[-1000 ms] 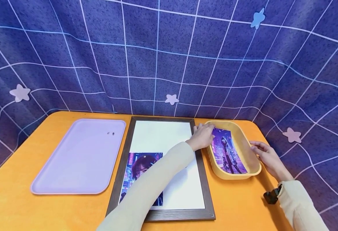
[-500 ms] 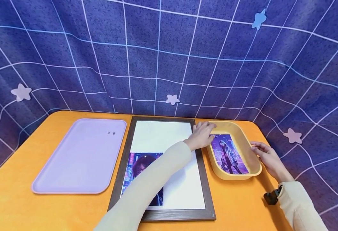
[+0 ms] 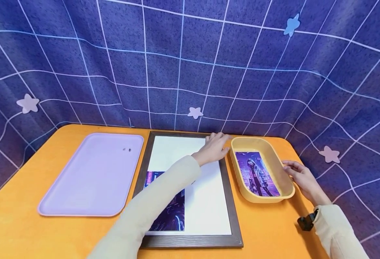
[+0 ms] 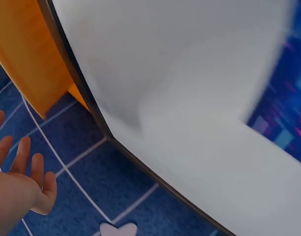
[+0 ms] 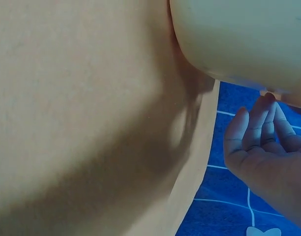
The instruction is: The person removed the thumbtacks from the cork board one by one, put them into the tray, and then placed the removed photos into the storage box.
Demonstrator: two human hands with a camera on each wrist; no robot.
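My left hand (image 3: 213,146) is over the right side of a dark-bordered picture frame (image 3: 226,187) with a white surface. Its fingers are relaxed and hold nothing; the left wrist view shows that hand (image 4: 20,184) with fingers apart. My right hand (image 3: 301,178) holds the right rim of a yellow plastic basin (image 3: 282,180), fingertips at the rim in the right wrist view. A purple picture card (image 3: 258,174) of a hooded figure lies flat in the basin. On the frame's white surface lies another picture card (image 3: 173,212), partly hidden by my left sleeve.
To the left on the orange tabletop (image 3: 18,223) stands a lavender tray (image 3: 89,176) with small dark bits near its upper right corner. Behind the table hangs a blue grid-patterned curtain (image 3: 164,79) with star shapes. The basin stands close to the picture frame's right edge.
The card in the basin has settled flat. My left hand has let go of it and moved left, off the basin onto the frame's side. The right hand has stayed at the rim.
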